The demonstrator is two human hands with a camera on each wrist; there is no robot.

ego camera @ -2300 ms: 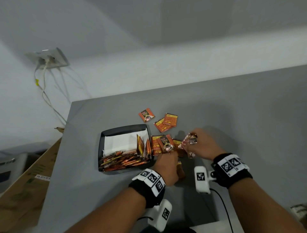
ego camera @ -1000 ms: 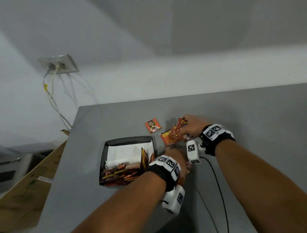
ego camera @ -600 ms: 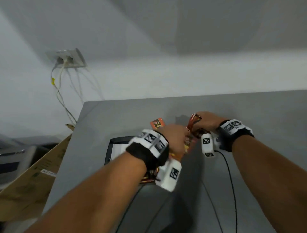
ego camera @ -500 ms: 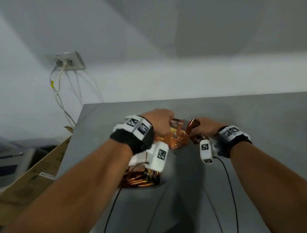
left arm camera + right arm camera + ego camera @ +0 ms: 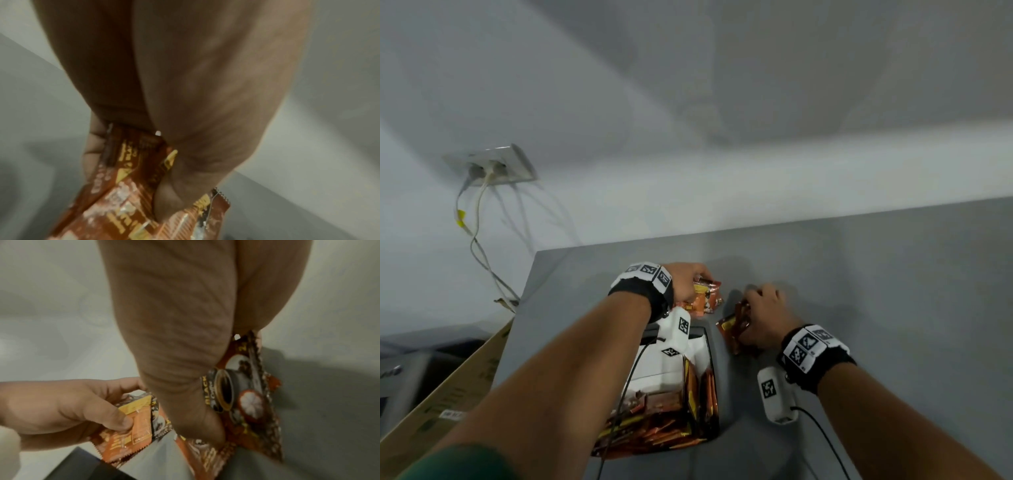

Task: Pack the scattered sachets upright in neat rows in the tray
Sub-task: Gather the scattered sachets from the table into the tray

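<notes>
My left hand (image 5: pixel 690 282) grips a small bunch of orange sachets (image 5: pixel 705 301) just beyond the far end of the black tray (image 5: pixel 709 346); the left wrist view shows thumb and fingers pinching those sachets (image 5: pixel 131 186). To its right, my right hand (image 5: pixel 763 315) holds another bunch of sachets (image 5: pixel 734 325) on edge against the grey table, beside the tray's far right corner. In the right wrist view the thumb presses a black-coffee sachet (image 5: pixel 242 395), and the left hand (image 5: pixel 72 405) shows with its sachets (image 5: pixel 133 426). Inside the tray, several sachets (image 5: pixel 664 428) lie packed at the near end and two stand along the right wall.
White paper (image 5: pixel 664 370) lines the tray's far half. The grey table (image 5: pixel 876 308) stretches to the right. A cardboard box (image 5: pixel 448 394) sits off the table's left edge. A wall socket (image 5: pixel 493 168) with hanging cables is on the wall behind.
Both hands reached to the loose sachets beyond the tray and gathered them. The left hand now holds a bunch, and the table beyond the tray no longer shows loose sachets.
</notes>
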